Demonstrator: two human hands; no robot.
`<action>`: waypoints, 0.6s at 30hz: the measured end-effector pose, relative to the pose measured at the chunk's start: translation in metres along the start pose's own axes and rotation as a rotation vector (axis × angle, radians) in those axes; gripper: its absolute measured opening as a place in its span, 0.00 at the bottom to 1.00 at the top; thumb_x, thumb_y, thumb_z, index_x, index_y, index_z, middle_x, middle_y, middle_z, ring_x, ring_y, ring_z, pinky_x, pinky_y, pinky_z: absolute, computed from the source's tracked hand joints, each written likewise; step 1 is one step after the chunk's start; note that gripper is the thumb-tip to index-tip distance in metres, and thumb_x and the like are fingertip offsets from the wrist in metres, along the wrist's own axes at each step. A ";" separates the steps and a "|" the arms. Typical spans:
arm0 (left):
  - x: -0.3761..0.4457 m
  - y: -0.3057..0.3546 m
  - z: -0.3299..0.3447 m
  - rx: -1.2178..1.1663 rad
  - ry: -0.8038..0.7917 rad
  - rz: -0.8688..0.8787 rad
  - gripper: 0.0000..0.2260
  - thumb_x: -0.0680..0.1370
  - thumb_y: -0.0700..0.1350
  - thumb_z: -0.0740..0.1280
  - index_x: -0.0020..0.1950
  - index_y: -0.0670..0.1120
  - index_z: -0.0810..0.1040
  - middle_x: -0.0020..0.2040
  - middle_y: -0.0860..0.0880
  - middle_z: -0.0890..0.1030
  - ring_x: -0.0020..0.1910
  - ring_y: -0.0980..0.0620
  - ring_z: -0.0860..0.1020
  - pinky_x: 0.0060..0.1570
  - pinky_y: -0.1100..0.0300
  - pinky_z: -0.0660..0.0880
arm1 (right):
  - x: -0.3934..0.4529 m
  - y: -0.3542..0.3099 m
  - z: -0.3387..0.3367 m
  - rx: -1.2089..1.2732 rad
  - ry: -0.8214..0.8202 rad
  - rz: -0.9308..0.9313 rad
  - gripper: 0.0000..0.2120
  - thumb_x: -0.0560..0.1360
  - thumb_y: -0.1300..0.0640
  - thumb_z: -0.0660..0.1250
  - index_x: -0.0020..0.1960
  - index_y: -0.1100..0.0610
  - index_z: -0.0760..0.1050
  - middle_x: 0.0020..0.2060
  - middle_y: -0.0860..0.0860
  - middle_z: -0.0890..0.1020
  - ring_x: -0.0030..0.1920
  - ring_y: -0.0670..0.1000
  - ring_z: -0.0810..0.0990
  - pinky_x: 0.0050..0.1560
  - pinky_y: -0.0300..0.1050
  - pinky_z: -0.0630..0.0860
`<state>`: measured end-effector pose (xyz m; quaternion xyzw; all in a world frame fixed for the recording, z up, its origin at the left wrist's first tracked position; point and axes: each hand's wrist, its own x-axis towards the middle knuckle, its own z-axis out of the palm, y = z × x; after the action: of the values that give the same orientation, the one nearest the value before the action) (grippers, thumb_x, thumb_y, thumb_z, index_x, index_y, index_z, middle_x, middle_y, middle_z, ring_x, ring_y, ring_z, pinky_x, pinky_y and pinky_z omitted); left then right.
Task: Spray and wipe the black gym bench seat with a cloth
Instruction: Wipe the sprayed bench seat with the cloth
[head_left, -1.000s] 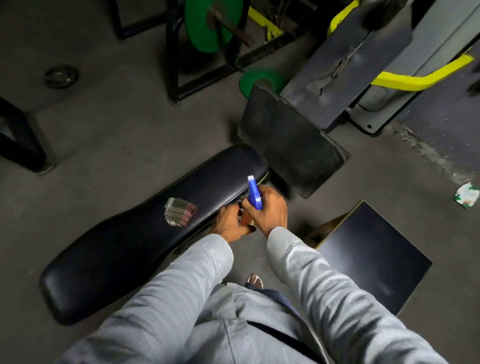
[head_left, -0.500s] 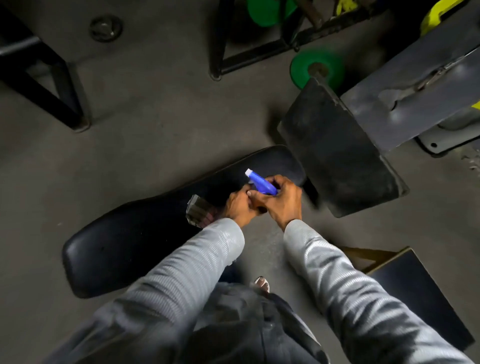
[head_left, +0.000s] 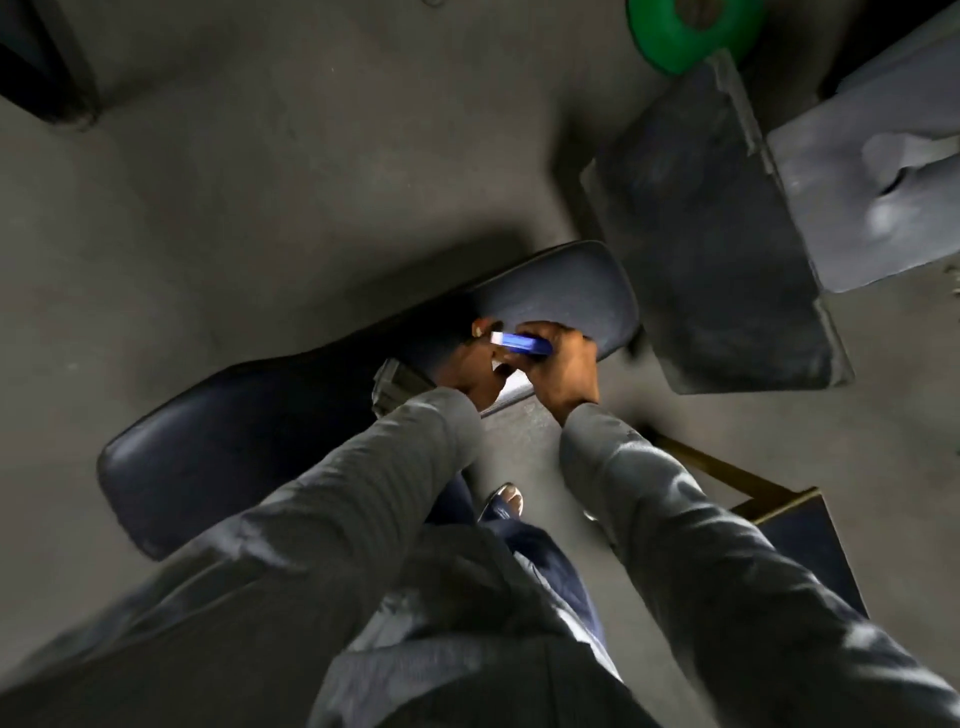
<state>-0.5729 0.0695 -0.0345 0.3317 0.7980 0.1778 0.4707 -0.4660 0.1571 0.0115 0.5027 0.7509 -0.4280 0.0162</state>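
Two hands meet over the black bench seat (head_left: 249, 447), a long, glossy, dimly lit pad lying beneath the fingers. The right hand (head_left: 563, 371) is clenched around a blue spray bottle (head_left: 522, 344), its pale tip toward the left hand (head_left: 475, 374). A folded cloth (head_left: 397, 387) lies just beside the left wrist, mostly hidden by the sleeve. Blur and shadow hide the left fingers' state.

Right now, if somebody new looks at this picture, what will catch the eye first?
Probably the bright blue spray bottle, held in the right hand at the centre, with the left hand close against it. Both are over the long black bench seat, which runs diagonally across the grey floor. A vivid green weight plate also stands out at the top edge.
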 end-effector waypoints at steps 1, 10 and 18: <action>0.006 -0.005 0.002 0.010 -0.021 -0.012 0.19 0.84 0.49 0.66 0.74 0.47 0.75 0.72 0.42 0.80 0.69 0.38 0.79 0.66 0.51 0.74 | 0.004 0.000 0.001 -0.015 -0.016 0.003 0.14 0.74 0.64 0.82 0.58 0.59 0.88 0.50 0.51 0.88 0.51 0.48 0.83 0.59 0.36 0.77; 0.045 -0.042 0.024 0.010 -0.062 -0.086 0.21 0.81 0.58 0.65 0.71 0.51 0.74 0.64 0.47 0.83 0.63 0.43 0.83 0.64 0.49 0.79 | 0.021 -0.009 0.007 0.015 -0.063 0.047 0.17 0.77 0.57 0.81 0.64 0.57 0.84 0.58 0.53 0.86 0.56 0.52 0.84 0.62 0.46 0.83; 0.045 -0.032 -0.006 0.128 -0.078 -0.073 0.18 0.81 0.42 0.68 0.71 0.42 0.75 0.65 0.41 0.82 0.64 0.39 0.81 0.61 0.50 0.78 | 0.028 -0.008 0.009 0.034 -0.047 0.080 0.24 0.75 0.57 0.83 0.69 0.56 0.81 0.63 0.53 0.85 0.63 0.53 0.84 0.70 0.53 0.82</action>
<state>-0.6046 0.0777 -0.0791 0.3385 0.8004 0.0959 0.4853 -0.4898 0.1712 -0.0013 0.5224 0.7221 -0.4515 0.0423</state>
